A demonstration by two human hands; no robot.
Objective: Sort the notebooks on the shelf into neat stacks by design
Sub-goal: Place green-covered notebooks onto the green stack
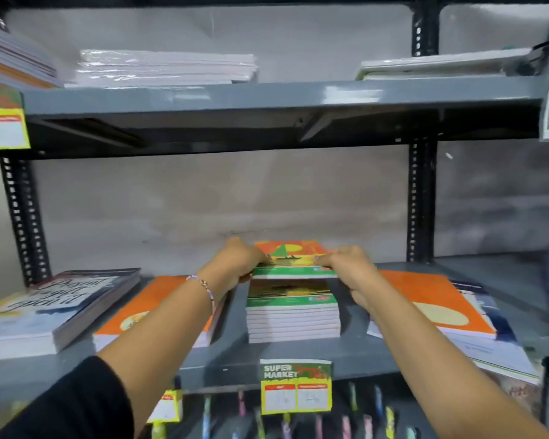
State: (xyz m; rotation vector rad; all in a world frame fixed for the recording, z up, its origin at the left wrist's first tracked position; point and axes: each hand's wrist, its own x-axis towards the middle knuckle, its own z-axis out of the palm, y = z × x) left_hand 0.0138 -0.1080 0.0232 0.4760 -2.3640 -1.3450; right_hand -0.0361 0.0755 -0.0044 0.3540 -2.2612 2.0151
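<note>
Left hand (239, 260) and right hand (346, 264) grip a notebook (293, 259) by its sides, above the stack (293, 315) on the shelf (229, 359).

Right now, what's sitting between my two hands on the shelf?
A small bundle of notebooks, gripped by left hand and right hand, above the centre stack, head view.

Both arms reached far forward, forearms bare and converging toward the middle. The left hand (240, 264) curled at the far left, knuckles up, thumb tucked beneath, a beaded bracelet (203, 285) on its wrist and a black sleeve (70, 403) pushed up near the elbow. The right hand (351, 269) mirrored it on the right, fingers bent inward, clamped.
</note>
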